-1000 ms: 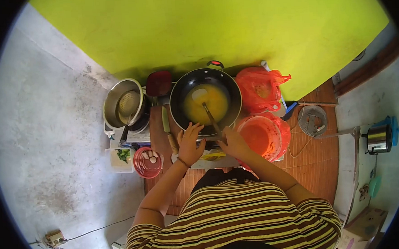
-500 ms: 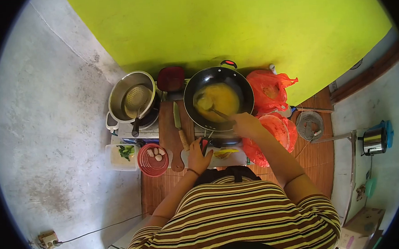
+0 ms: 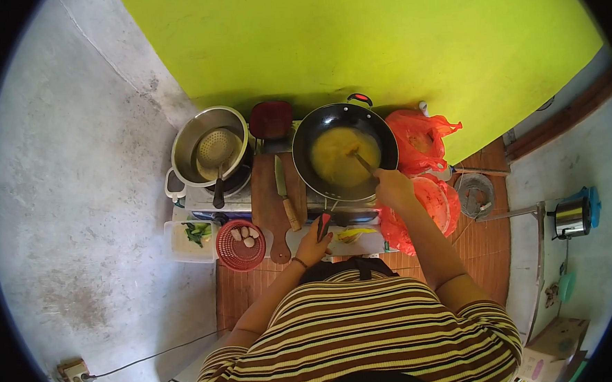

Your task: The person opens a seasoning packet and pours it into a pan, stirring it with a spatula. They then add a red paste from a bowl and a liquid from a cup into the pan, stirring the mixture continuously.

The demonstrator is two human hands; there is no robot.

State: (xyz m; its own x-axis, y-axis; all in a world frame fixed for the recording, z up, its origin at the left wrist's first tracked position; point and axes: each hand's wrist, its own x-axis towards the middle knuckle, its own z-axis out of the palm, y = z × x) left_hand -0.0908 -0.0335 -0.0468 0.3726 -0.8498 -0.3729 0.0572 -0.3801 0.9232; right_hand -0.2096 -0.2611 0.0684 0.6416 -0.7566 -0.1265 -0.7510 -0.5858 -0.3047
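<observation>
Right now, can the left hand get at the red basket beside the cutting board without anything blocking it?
Probably yes. The left hand grips a small red thing by the stove front; the red basket sits just to its left, only the cutting board's handle between.

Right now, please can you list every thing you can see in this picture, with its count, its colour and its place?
wok: 1, black, on the stove below the green wall, yellow liquid inside
spoon: 1, dark handle, in the wok
steel pot: 1, silver, left of the wok, a strainer inside
red lid: 1, between pot and wok
cutting board: 1, brown, left of the wok
knife: 1, wooden handle, on the board
red basket: 1, front left, holds pale pieces
white box: 1, beside the basket, greens inside
orange bags: 2, right of the wok
kettle: 1, silver, far right
left hand: on a small red item by the stove front
right hand: holds the spoon
</observation>
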